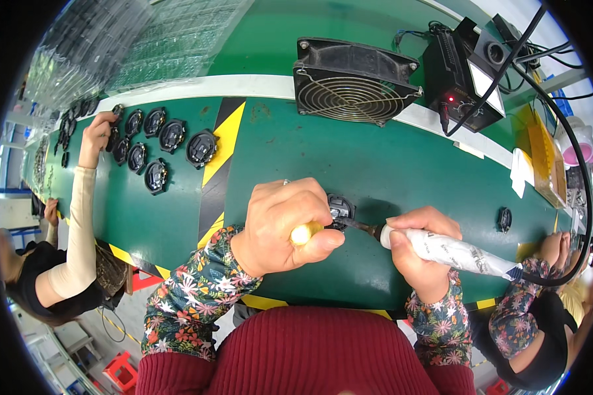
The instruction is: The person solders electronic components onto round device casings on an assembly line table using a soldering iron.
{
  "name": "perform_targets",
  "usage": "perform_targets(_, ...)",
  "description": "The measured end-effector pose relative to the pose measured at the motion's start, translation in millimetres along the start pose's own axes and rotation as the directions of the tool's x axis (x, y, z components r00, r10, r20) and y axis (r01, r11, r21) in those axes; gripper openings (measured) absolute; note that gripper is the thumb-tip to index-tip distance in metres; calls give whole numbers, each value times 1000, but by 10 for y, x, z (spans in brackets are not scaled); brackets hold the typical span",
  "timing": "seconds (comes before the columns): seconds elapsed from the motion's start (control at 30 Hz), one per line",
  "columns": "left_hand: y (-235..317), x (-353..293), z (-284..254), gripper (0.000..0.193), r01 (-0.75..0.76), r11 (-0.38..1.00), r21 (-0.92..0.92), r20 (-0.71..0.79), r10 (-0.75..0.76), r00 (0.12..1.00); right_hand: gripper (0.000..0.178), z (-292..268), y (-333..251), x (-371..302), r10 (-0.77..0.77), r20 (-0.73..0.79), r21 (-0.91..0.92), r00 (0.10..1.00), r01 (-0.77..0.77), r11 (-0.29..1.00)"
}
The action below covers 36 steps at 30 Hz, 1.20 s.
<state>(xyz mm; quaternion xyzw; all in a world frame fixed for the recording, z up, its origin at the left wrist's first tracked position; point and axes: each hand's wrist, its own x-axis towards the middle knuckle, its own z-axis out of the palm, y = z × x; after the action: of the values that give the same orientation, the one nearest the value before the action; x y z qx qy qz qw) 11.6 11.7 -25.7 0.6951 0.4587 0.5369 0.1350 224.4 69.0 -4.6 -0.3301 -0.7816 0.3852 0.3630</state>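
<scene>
A soldering iron (458, 252) with a paper-wrapped white handle is gripped in my right hand (422, 263). Its dark tip points left and reaches a small round black housing (340, 205) with metal parts inside; whether it touches them I cannot tell. My left hand (280, 220) is closed around a small yellow cylinder (301, 234), whose bright end shows between thumb and fingers. That hand is right beside the housing and covers part of its left side. What the cylinder is does not show clearly.
A black fan (356, 82) with a wire guard stands behind the work. Right of it is a soldering station (461, 89) with a lit red lamp; its black cable (576, 141) arcs down the right. Several black housings (172, 135) lie left, near a co-worker's hand (97, 135). Another housing (504, 219) lies right.
</scene>
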Motion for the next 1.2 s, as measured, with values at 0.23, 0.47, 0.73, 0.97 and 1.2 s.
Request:
perform_targets(0.23,-18,16,18,31,24,999,-44,-23,-25,999,11,14,6,-4,25,-10,54,1000,-24,998)
perform_targets(0.47,-23,18,15,31,16,999,-38,-19,-17,1000,12,46,27,-1,23,9,63,1000,-24,998)
perform_targets(0.73,-28,24,19,32,2,1000,-25,-22,-3,1000,12,46,17,11,7,19,18,1000,-8,1000)
perform_targets(0.97,-22,30,25,32,-5,1000,-19,-21,4,1000,12,68,14,35,-43,13,30,999,43,999)
perform_targets(1.2,-22,20,23,32,-12,1000,10,-13,13,1000,11,70,4,23,-9,-3,26,1000,9,1000)
